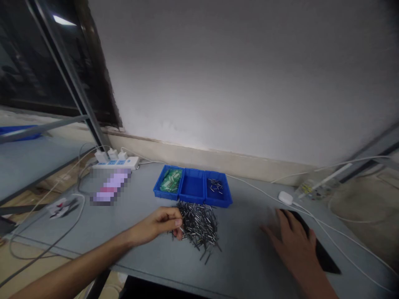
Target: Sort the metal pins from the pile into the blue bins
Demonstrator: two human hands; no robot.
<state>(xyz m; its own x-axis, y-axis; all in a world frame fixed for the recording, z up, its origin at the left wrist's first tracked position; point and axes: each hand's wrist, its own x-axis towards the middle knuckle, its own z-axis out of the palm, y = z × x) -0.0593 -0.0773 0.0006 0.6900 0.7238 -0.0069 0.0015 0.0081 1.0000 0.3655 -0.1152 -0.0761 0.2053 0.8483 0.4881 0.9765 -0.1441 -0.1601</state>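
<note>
A heap of short, thin metal pins (201,226) lies loose on the grey table. At its left edge is my left hand (168,224), thumb and fingers pinched together; whatever is between the fingertips is too small to make out. Behind the heap stand three joined blue bins. Small green-and-white pieces fill the left bin (158,192), the middle bin (192,185) shows its bare blue floor, and several pins lie in the right bin (227,195). On the right, my right hand (291,241), slightly blurred, has its fingers spread over a flat black object (326,259).
A white power strip (132,162) with plugs and a blurred-out purple item (112,187) are at the back left. White cables run along both sides. A small white case (285,197) sits behind my right hand. The wall (249,104) rises behind the table (134,261).
</note>
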